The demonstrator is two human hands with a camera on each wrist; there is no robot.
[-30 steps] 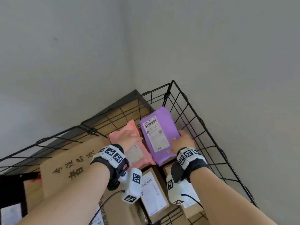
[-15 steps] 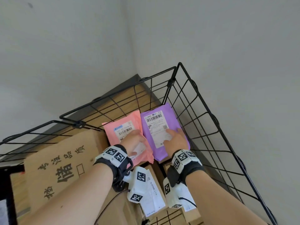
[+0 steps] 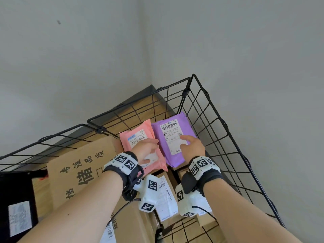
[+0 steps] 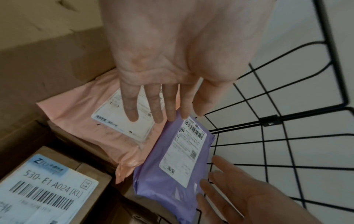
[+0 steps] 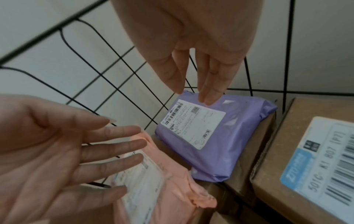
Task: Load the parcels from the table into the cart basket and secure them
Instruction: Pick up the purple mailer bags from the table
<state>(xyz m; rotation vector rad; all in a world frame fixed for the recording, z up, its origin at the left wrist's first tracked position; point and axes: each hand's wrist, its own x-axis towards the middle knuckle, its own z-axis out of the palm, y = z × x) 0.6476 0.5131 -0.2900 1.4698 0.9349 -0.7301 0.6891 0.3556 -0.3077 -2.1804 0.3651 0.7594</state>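
Observation:
A pink parcel (image 3: 135,137) and a purple parcel (image 3: 172,131) lie flat side by side, labels up, on cardboard boxes in the far corner of the black wire cart basket (image 3: 219,118). My left hand (image 3: 147,149) is over the pink parcel (image 4: 76,121) with straight fingers (image 4: 153,106) spread above its label. My right hand (image 3: 192,146) is over the purple parcel (image 5: 220,144), its straight fingers (image 5: 206,84) pointing at the far edge. Neither hand grips anything. Whether the fingertips touch the parcels cannot be told.
A large printed cardboard box (image 3: 78,165) fills the basket's left side. Smaller labelled boxes (image 3: 164,195) sit under and in front of the two parcels. The basket stands against grey walls in a room corner. A black object (image 3: 17,199) is at the lower left.
Both parcels have gone deeper into the far corner and lie flat. My hands have moved from the parcels' near edges to over the labels, fingers straightened.

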